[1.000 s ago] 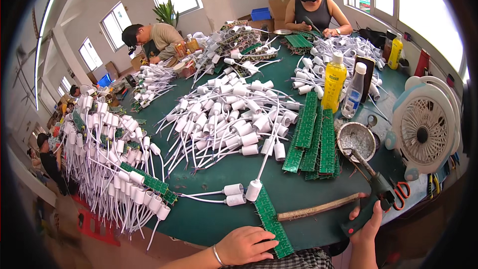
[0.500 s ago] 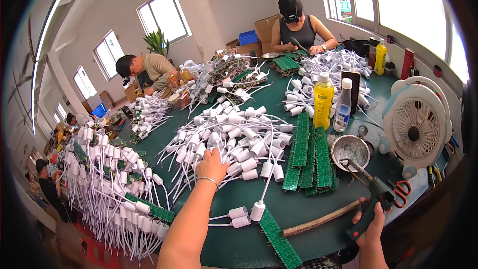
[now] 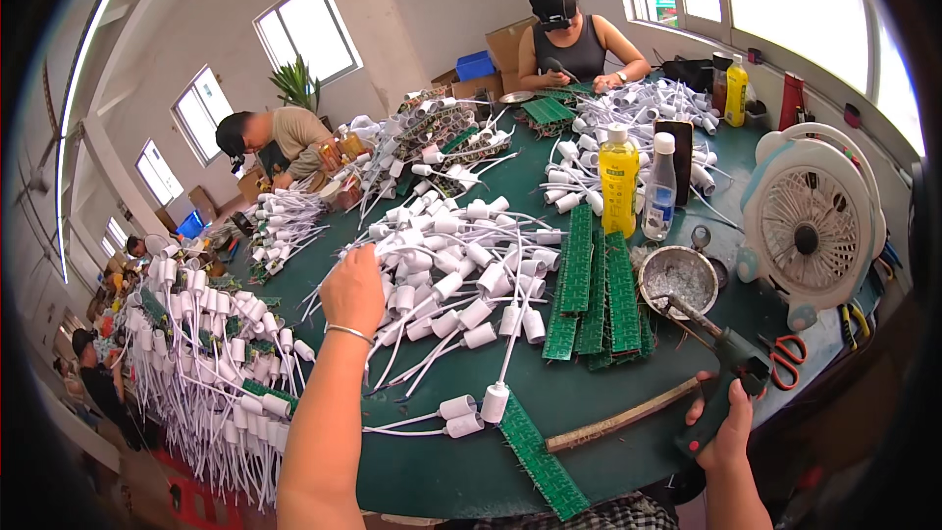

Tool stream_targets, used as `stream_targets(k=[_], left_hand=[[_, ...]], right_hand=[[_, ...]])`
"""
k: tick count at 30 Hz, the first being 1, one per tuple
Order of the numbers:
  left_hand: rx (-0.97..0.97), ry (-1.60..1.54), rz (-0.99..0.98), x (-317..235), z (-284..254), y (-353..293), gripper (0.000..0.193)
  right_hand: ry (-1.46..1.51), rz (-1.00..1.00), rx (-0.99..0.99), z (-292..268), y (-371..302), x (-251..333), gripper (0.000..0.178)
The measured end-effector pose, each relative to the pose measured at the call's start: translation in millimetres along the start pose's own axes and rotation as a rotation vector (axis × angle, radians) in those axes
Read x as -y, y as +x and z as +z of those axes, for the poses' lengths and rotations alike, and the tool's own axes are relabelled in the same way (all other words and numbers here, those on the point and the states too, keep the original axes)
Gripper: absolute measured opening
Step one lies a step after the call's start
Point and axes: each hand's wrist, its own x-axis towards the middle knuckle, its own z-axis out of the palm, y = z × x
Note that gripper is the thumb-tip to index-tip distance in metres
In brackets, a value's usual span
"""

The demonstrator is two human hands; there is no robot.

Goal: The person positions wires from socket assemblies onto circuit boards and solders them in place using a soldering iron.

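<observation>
L hand (image 3: 351, 292): fingers bent at L edge of a heap of white cylinders (image 3: 446, 265) w/ wires; spread hidden behind the knuckles, can't tell if they've got hold of one. R hand (image 3: 724, 432): fingers wrapped round the handle of a dark-green hand tool (image 3: 738, 365), firm grip. Metal bowl (image 3: 645, 287) just beyond R fingers, green circuit strip (image 3: 542, 456) to their L. Tabletop (image 3: 422, 481) dark green, shiny, under both. Fan (image 3: 807, 226) R of & beyond R fingers. Rm: pale walls (image 3: 446, 0), bright window (image 3: 308, 29) & two co-workers (image 3: 569, 44) well beyond L fingers.
</observation>
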Motion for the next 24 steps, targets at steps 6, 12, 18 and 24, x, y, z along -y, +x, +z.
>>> stream_targets(k=[6,12,18,24], left_hand=[[-0.203,-0.162,0.152,-8,-16,-68,0.021],[0.169,-0.054,0.164,4,9,-152,0.032],[0.188,-0.209,0.157,-19,-32,-119,0.041],[0.125,-0.405,0.048,-85,10,-83,0.044]], right_hand=[[0.08,0.034,-0.011,-16,4,-6,0.046],[0.067,0.033,-0.029,-7,3,-3,0.046],[-0.005,0.019,-0.039,-4,0,-2,0.041],[0.05,-0.005,-0.047,-7,1,-2,0.046]])
